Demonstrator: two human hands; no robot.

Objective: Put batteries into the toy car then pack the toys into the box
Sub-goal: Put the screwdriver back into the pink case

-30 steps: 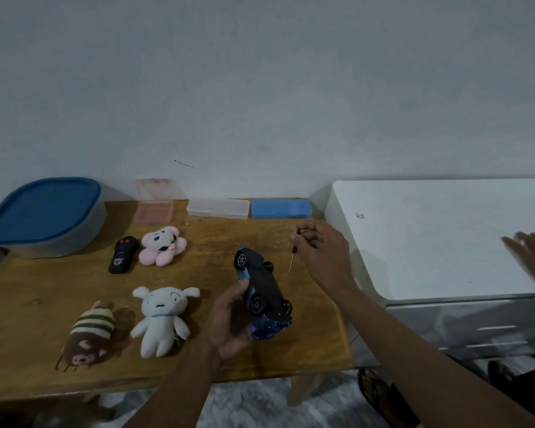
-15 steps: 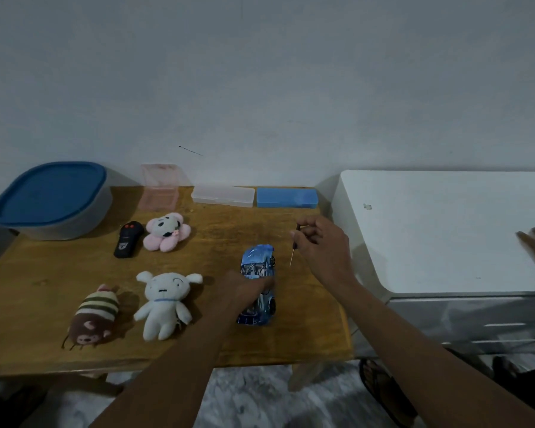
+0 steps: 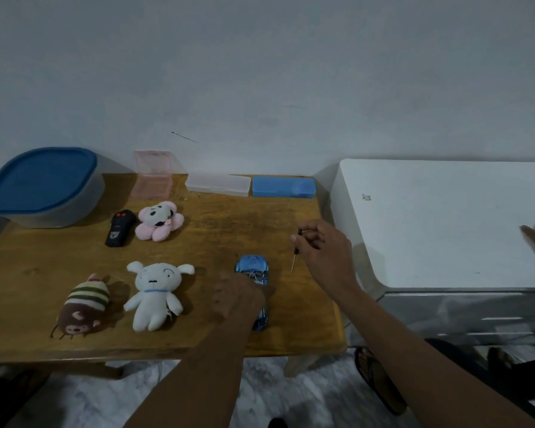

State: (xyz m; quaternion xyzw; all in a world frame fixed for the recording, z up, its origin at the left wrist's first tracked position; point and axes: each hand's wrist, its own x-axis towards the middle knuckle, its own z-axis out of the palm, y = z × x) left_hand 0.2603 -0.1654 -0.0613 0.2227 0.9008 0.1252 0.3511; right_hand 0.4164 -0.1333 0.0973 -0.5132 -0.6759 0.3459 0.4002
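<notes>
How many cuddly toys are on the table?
3. A pink one at the back beside the black remote, a white one in the middle front, and a striped brown one at the front left. None looks hidden.

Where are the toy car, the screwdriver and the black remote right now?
toy car [image 3: 252, 266]: head view, on its uncovered blue far end.
screwdriver [image 3: 297, 244]: head view, on the lower part of its black handle.
black remote [image 3: 120, 228]: head view, on the middle of its body.

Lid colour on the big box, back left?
Blue lid, on a grey box; the head view shows it.
</notes>
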